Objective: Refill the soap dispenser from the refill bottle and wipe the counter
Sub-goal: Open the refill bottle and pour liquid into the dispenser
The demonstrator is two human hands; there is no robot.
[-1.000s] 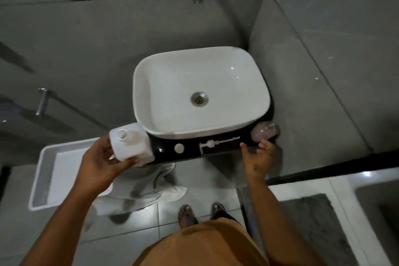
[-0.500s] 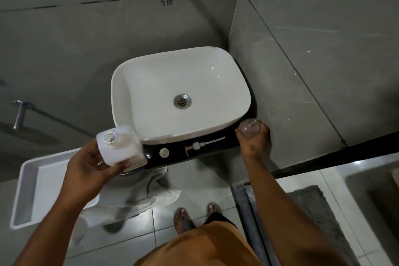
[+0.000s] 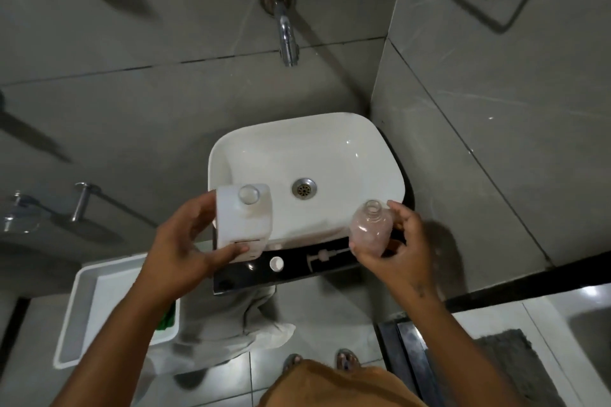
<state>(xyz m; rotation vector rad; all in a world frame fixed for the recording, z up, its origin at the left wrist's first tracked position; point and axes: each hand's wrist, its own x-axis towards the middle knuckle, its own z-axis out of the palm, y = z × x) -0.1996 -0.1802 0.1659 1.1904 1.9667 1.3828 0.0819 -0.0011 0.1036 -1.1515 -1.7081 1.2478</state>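
Clear dispenser (image 3: pixel 372 230) tilted, open neck pointing toward basin (image 3: pixel 330 149).

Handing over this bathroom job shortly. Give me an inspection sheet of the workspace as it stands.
Surface: black counter under the white basin; wiping not judged from here.
Job's things: white refill bottle, neck open, upright over the basin's near left rim; clear soap dispenser, neck open, pump off.
Clutter: white cap and pump head lying on the counter.
Grip: left hand holds the refill bottle; right hand holds the dispenser.
Cables: nothing seen.
Surroundings: wall tap above the basin; white tray at left; pale cloth hanging below the counter.
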